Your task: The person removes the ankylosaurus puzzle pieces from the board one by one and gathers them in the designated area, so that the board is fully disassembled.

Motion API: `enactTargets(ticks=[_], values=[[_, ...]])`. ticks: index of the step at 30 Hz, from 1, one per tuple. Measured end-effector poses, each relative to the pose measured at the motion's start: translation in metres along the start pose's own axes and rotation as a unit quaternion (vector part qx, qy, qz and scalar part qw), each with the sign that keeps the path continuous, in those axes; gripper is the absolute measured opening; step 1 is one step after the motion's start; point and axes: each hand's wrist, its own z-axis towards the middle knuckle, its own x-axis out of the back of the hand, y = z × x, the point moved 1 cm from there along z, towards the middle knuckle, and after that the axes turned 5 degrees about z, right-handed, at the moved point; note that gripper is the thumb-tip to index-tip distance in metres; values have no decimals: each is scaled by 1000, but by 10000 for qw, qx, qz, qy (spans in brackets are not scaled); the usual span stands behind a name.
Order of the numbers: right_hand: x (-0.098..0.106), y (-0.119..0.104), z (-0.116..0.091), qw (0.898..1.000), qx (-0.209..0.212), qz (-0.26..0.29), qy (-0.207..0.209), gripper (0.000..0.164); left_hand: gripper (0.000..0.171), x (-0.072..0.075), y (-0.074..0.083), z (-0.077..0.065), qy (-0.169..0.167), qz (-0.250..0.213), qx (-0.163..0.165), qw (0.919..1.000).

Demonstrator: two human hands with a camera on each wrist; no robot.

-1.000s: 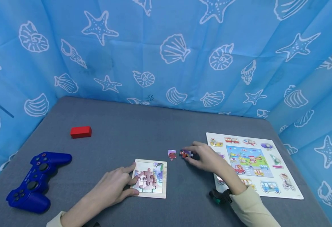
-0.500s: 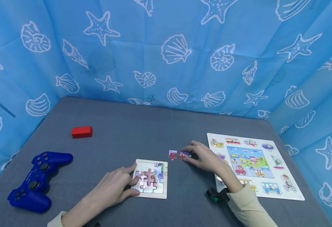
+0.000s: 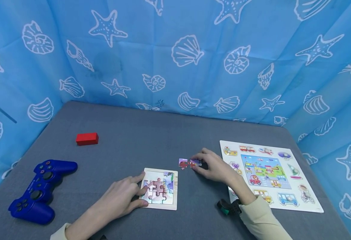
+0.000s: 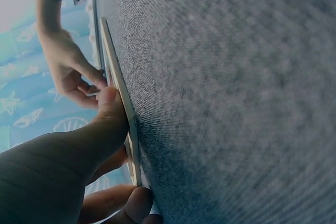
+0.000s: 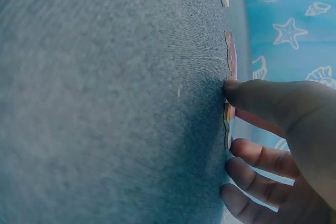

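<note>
My left hand [image 3: 124,193] holds a small square wooden puzzle tray [image 3: 174,190] at its left side, thumb and fingers at the edge. Several jigsaw pieces [image 3: 157,191] fill part of the tray, and its upper right shows a bare printed base. In the left wrist view the tray [image 4: 118,80] appears edge-on, the thumb on its rim. My right hand [image 3: 212,166] pinches a jigsaw piece [image 3: 194,163] with an orange and purple print, low on the table. Directly left of that piece, right at its edge, lies a second piece [image 3: 183,163], red and purple.
A white vehicle peg puzzle board [image 3: 301,166] lies at the right, under the right forearm. At the left are a blue game controller [image 3: 41,190] and a red block [image 3: 87,139] on the grey table [image 3: 139,136]. A blue shell-print curtain [image 3: 163,66] stands behind.
My right hand has turned the pinched piece slightly and brought it left, close against the second piece. The left hand stays on the tray.
</note>
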Motion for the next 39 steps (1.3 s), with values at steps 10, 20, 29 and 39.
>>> enactTargets(ticks=[10,20,29,39], values=[[-2,-8,1,9993,-15,-322,179,38,42,1,0,0,-28,-86,-14,10000],[-6,-30,3,9986,415,33,335,28,41,1,0,0,-71,-141,4,9999],[-25,-66,9,9964,714,283,-355,41,43,0,0,1,-171,-212,88,9996],[-35,-76,14,9961,575,246,-618,43,44,1,-2,1,-191,-165,3,9997]])
